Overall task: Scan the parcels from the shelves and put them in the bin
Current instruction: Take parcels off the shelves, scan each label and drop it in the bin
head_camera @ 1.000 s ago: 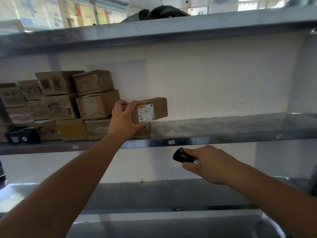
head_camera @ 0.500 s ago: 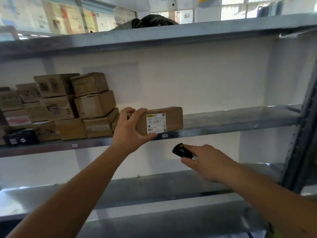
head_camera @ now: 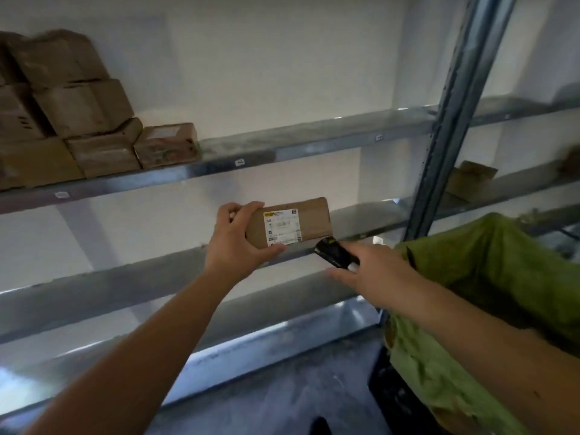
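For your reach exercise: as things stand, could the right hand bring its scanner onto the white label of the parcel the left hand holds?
Probably yes. The right hand holds the scanner just below the parcel, whose label faces outward, clear of the left hand.
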The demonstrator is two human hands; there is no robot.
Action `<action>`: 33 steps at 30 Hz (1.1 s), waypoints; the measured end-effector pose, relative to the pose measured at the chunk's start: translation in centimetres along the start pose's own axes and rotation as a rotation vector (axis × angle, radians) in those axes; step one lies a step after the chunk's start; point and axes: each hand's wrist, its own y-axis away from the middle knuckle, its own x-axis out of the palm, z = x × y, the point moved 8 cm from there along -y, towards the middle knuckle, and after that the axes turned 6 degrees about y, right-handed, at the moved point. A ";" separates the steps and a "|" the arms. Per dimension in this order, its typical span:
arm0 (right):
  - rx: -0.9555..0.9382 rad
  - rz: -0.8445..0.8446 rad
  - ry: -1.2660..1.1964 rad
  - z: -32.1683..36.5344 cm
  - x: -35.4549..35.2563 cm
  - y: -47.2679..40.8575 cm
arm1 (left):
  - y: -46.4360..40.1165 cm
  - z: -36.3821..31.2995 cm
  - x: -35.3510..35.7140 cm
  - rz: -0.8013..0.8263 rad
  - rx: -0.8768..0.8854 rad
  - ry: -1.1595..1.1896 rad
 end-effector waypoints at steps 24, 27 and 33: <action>0.754 -0.005 -0.048 -35.1 -2.7 14.9 | 0.7 -18.2 39.2 0.629 -0.004 0.328; 0.790 -0.009 -0.067 -38.9 -3.0 14.9 | 0.0 -19.9 44.2 0.697 -0.020 0.276; 0.908 0.025 -0.170 -43.9 -1.8 14.8 | -0.4 -21.4 52.7 0.874 -0.056 0.221</action>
